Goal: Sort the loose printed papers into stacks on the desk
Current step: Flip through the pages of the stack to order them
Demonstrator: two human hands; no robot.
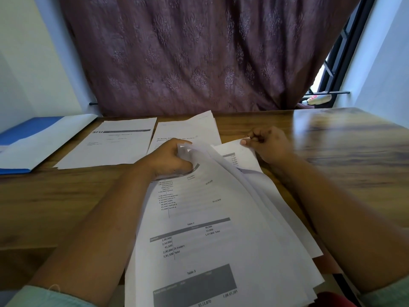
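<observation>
1. Step in hand, as judged: one sheet is being separated from the loose bundle of printed tables (199, 229), which is gripped at its far end by the left hand (170, 161).
2. A sheet corner (241, 149) is pinched by the right hand (269, 144).
3. Next move, as judged: the sheet is to be lifted free and matched to a stack.
4. Beyond the left hand: two stacks (115, 145) (188, 129); further left, a blue folder (28, 140).
5. The second stack is partly overlapped by the bundle.
</observation>
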